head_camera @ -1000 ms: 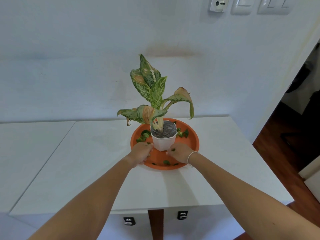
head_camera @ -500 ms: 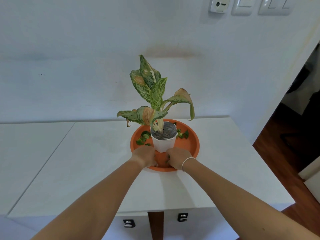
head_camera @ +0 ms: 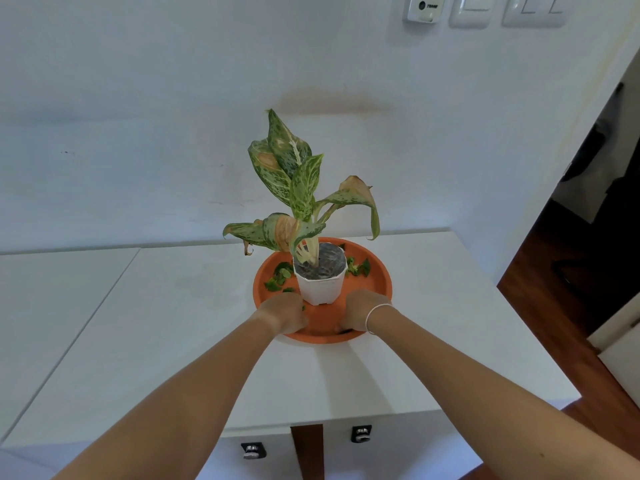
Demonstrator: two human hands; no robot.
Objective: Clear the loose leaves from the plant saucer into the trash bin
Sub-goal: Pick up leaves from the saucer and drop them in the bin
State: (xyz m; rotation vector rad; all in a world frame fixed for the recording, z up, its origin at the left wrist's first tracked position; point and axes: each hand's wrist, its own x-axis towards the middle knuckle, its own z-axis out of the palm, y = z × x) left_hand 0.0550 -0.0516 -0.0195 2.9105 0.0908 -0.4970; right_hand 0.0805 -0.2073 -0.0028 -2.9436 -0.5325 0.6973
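A round orange plastic plant saucer (head_camera: pixel 379 277) sits on a white desk (head_camera: pixel 180 306) pushed against a pale wall, and a small white plastic pot (head_camera: pixel 320 285) stands upright near its middle, filled with dark soil and carrying a plant with speckled green leaves (head_camera: pixel 294 188), some browned at the edges. Loose green leaf scraps (head_camera: pixel 278 278) lie on the saucer floor left of the pot, and a second small cluster (head_camera: pixel 358 268) lies just to the pot's right, towards the back. Both bare hands rest on the near part of the saucer, either side of the pot's base. The left hand (head_camera: pixel 285 313) is curled, knuckles up, with its grip drawn in; what it holds, if anything, cannot be told. The right hand (head_camera: pixel 360 311), with a thin white band on its wrist, is likewise curled over the saucer floor, its grip hidden beneath the hand. No trash bin is in view.
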